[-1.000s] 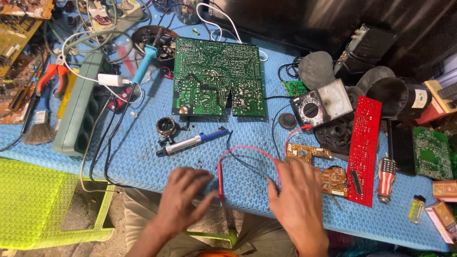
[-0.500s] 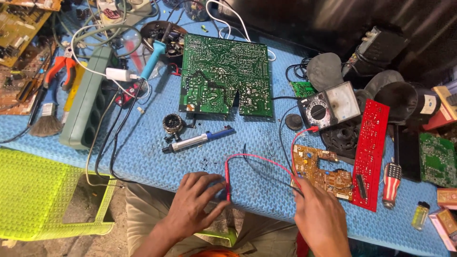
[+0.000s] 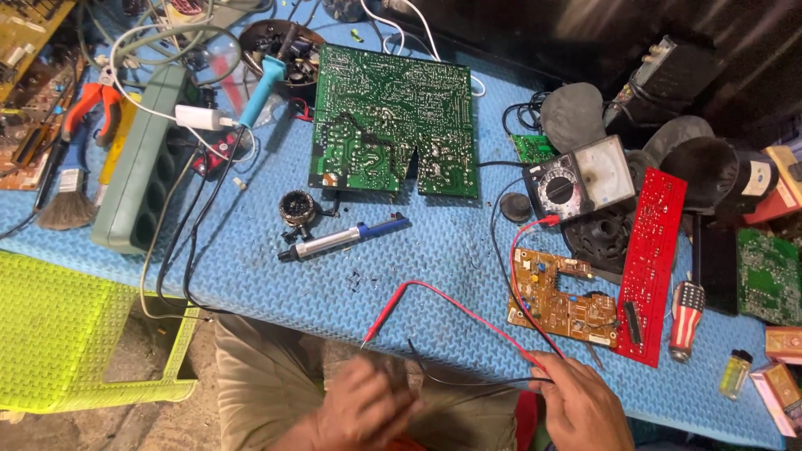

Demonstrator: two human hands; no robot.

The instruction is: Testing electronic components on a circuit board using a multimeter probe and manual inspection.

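My right hand (image 3: 581,409) is at the near edge of the blue mat (image 3: 434,250), its fingers pinched on the red and black meter leads (image 3: 535,367). The leads run up to an analog multimeter (image 3: 581,175). The red probe (image 3: 388,313) lies loose on the mat, its tip pointing at me. My left hand (image 3: 363,405) is blurred, off the table over my lap and just below the probe tip; its grip is unclear. A large green circuit board (image 3: 388,121) lies further back. A small brown board (image 3: 560,296) sits just above my right hand.
A desoldering pump (image 3: 342,240) and a solder tin (image 3: 296,209) lie mid-mat. A red board (image 3: 652,267), a striped screwdriver (image 3: 685,313) and a lighter (image 3: 735,373) are at the right. A power strip (image 3: 138,159), pliers (image 3: 92,100) and a brush (image 3: 63,200) are at the left, a yellow-green stool (image 3: 75,334) below.
Both hands have drawn back toward me off the mat. The left hand let go of the red probe, which now lies on the mat. The right hand has taken the leads.
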